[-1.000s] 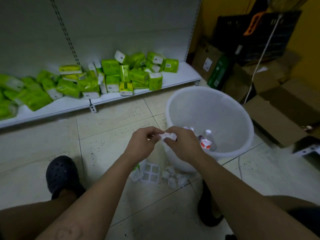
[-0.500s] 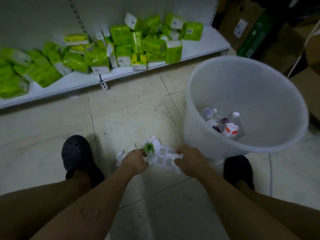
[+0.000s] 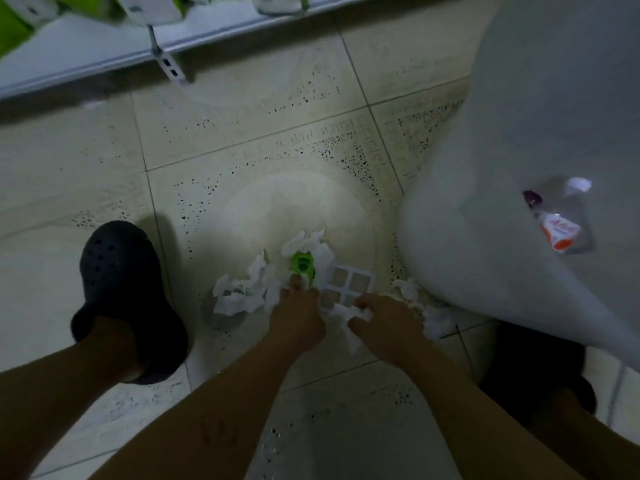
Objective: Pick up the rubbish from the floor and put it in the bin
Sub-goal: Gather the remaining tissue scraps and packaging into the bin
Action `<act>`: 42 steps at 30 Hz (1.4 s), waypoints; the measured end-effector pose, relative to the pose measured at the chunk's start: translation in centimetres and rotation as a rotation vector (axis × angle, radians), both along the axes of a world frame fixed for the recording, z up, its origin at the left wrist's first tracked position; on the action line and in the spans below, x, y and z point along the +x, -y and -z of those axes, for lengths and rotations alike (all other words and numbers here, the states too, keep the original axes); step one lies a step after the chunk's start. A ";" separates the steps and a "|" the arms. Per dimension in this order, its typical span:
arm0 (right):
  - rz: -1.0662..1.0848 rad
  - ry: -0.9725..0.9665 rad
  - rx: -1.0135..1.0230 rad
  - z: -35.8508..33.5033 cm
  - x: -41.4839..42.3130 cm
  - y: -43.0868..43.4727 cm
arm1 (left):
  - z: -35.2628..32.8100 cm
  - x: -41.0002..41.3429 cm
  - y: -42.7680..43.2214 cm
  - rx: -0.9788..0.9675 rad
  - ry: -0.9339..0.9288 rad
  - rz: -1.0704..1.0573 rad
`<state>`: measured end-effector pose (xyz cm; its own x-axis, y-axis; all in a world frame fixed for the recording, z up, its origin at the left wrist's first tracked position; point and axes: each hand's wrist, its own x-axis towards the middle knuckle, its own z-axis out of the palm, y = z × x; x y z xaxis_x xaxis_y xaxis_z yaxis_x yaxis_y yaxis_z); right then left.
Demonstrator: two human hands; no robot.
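Pale floor tiles (image 3: 242, 140) hold scrunched white paper (image 3: 242, 292) just left of the white bin (image 3: 485, 237). Left hand (image 3: 298, 313) pinches a green wrapper (image 3: 303, 266). Right hand (image 3: 384, 320) is closed on a paper scrap (image 3: 349, 315).

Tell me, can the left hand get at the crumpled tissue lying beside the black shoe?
Probably yes: the left hand is right beside the crumpled tissue, with nothing between them.

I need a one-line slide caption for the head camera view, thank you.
Both hands, left and right, gather crumpled tissues from the floor beside the white bin.
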<state>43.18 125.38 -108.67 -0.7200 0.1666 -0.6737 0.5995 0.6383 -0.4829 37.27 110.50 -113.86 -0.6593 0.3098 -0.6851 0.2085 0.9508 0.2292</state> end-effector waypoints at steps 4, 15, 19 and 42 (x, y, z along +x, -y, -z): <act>0.000 0.046 -0.018 0.5 0.8 0.2 | -0.1 1.0 1.0 0.060 -0.071 -0.113; 0.010 -0.061 0.032 -9.4 1.1 0.2 | -10.3 0.5 2.6 0.295 -0.003 -0.115; -0.068 -0.233 0.081 -16.2 0.4 -0.1 | -16.9 -0.6 1.9 0.377 -0.069 -0.061; 0.156 -0.349 0.327 -30.1 6.8 -18.4 | -32.7 -0.4 -16.2 0.515 -0.610 0.288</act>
<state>49.98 143.82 -78.52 -0.8426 0.4525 -0.2920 0.5385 0.7052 -0.4612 36.89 126.69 -81.16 -0.7153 0.6978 0.0377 0.6541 0.6496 0.3876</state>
